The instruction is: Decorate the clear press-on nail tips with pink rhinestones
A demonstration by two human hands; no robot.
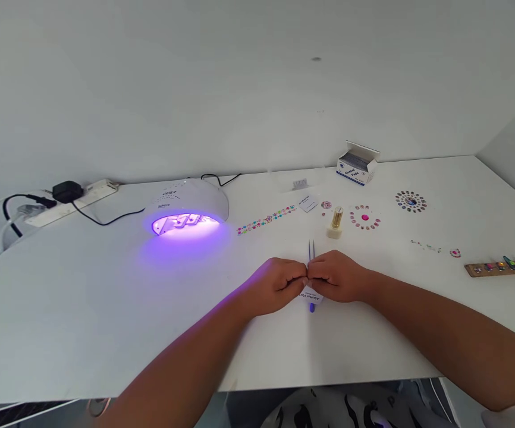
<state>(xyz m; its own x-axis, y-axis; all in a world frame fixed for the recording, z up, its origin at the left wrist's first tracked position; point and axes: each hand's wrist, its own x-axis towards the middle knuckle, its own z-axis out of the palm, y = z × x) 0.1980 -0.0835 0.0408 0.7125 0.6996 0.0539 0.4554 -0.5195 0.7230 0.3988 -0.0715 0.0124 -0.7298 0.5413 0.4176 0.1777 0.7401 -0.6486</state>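
Observation:
Both hands meet over the white table, fingers curled and thumbs side by side. My left hand (279, 286) pinches the left part of a small white alcohol pad packet (313, 294), whose printed lower part shows below the fingers. On its right side, my right hand (338, 277) grips the same packet. Blue tweezers (312, 308) lie on the table beneath, their two thin tips pointing away from me past the knuckles and their blue end showing below the packet. Just beyond my right hand stands a small bottle with a gold cap (336, 221).
A lit white UV lamp (190, 202) stands left of centre, with a power strip (74, 202) and cables behind. Rows of flower stickers (266, 220), gem circles (365, 217) (411, 201) and an open alcohol pads box (356, 165) lie further back. A brown strip with ornaments (498, 268) is at right.

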